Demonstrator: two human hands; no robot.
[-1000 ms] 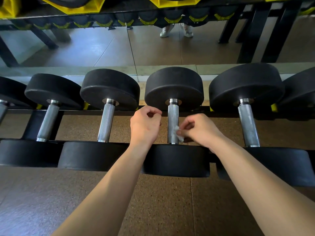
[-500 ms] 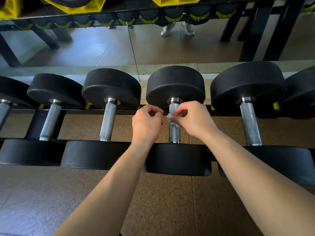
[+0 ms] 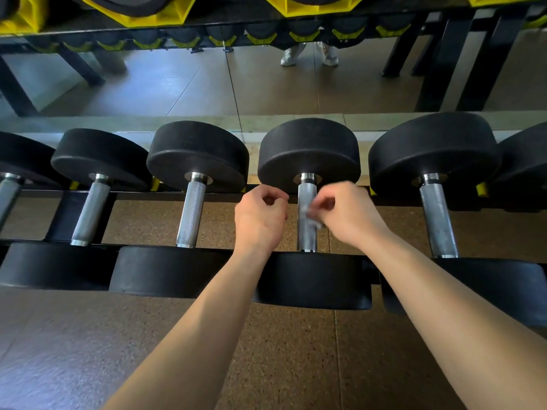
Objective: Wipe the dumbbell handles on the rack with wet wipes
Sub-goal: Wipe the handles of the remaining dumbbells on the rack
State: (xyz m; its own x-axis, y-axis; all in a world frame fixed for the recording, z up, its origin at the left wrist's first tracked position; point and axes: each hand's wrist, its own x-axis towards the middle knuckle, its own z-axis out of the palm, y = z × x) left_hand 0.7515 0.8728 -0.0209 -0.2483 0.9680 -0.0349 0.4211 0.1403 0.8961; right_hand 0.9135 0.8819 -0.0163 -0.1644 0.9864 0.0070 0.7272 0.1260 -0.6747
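Several black dumbbells with knurled steel handles lie side by side on a black rack. My right hand pinches a small white wet wipe against the right side of the middle dumbbell's handle, about halfway along it. My left hand hovers just left of that handle, its fingers curled with nothing in them. Neighbouring handles stand to the left and to the right.
A mirror behind the rack reflects the floor, yellow-cradled racks and a pair of white shoes. Brown speckled rubber flooring lies under the rack and in front of it.
My right hand slid the wipe up the handle toward the far weight, then back down to the handle's middle. My left hand stayed beside the handle.
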